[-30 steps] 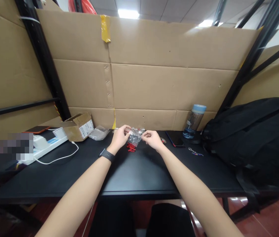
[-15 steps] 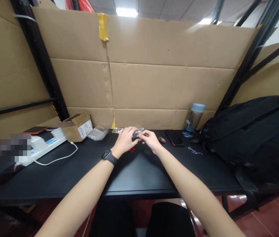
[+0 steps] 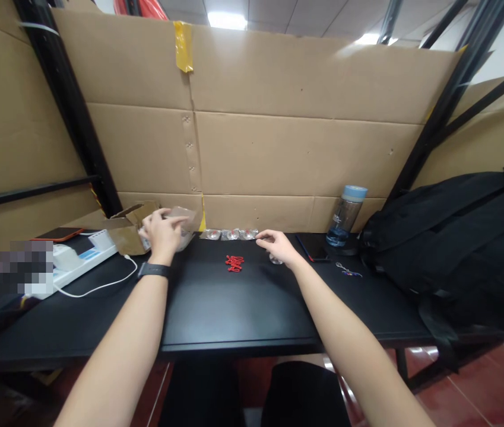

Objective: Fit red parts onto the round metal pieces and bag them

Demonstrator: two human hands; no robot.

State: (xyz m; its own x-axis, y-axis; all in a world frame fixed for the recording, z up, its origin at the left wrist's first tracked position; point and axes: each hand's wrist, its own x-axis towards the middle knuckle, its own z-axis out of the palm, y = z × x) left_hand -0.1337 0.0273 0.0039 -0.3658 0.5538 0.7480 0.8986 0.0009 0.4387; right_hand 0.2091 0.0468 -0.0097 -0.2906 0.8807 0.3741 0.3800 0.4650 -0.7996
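Observation:
My left hand (image 3: 162, 234), with a dark watch band at the wrist, is at the right side of the small cardboard box (image 3: 129, 237). Its fingers are closed on a thin clear plastic wrapper (image 3: 183, 214), which sticks out to the right. Part of a clear plastic bag lies below it. My right hand (image 3: 277, 246) is low over the table, fingers curled. A small shiny round piece (image 3: 275, 259) shows under those fingers, mostly hidden. Between the hands lie three clear packets (image 3: 230, 235) in a row and a bunch of red cord (image 3: 234, 264).
A phone (image 3: 313, 248), a water bottle (image 3: 345, 216) and a small coloured cord (image 3: 348, 270) are on the right, beside a black backpack (image 3: 456, 255). At left are a white power strip (image 3: 80, 267) and cable. Cardboard panels (image 3: 260, 154) wall the back.
My hands have come apart from the middle. My left hand moved left to the box with the wrapper; my right shifted slightly right. The red cord and row of packets are uncovered.

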